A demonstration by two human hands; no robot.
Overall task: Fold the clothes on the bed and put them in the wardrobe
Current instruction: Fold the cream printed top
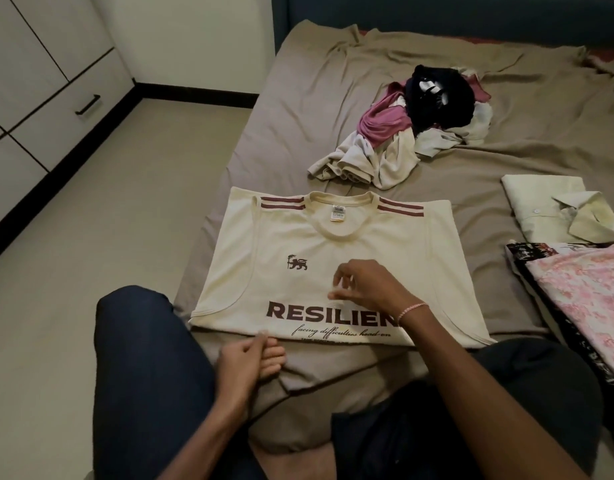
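Your right hand (364,285) hovers over the shirt's (298,237) middle, fingers loosely curled, apart; your left hand (243,355), fingers curled, meets its hem near the bed's (298,116) left edge; grip unclear.

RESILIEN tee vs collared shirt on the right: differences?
The tee lies spread wide, print up; the collared shirt is folded into a compact rectangle. The tee has a round neck, maroon stripes and lettering; the collared shirt is plain with buttons. The right hand is over the tee; the collared shirt lies untouched. Both are pale, on the bed.
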